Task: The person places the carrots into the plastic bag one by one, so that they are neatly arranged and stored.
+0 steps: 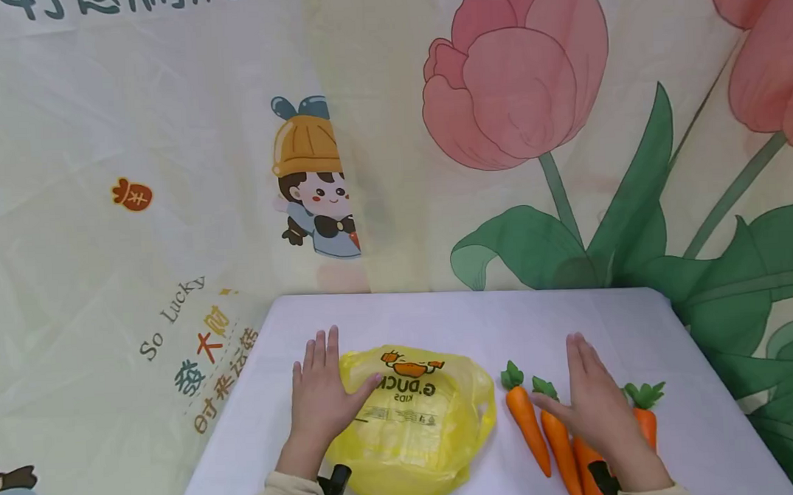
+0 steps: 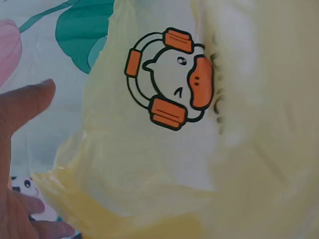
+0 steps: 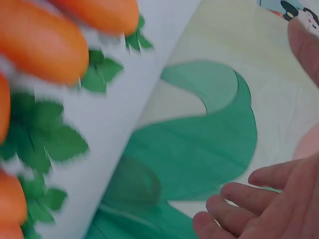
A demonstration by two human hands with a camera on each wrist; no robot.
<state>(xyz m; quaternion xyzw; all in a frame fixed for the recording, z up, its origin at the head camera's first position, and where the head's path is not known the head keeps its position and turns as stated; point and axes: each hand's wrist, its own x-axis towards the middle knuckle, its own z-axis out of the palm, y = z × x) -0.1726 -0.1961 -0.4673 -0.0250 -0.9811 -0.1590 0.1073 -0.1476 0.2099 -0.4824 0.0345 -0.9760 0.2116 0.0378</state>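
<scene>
A yellow plastic bag [image 1: 412,446] with a printed duck and lettering lies on the white table, its outline rounded and bulging. My left hand [image 1: 320,402] is raised beside its left edge, fingers straight and thumb spread toward the print. In the left wrist view the same bag [image 2: 149,159] fills most of the picture, apart from the thumb [image 2: 30,107]. Several orange carrots [image 1: 528,428] with green leafy tops lie in a row to the right of the bag. Over them my right hand [image 1: 599,412] is held up with straight fingers, hiding part of the row. Neither hand holds anything.
The white table [image 1: 453,319] ends at a cloth backdrop [image 1: 391,129] printed with tulips and a cartoon figure. In the right wrist view, carrot tops [image 3: 50,129] point toward the table's far edge. Each wrist carries a black strap [image 1: 335,483].
</scene>
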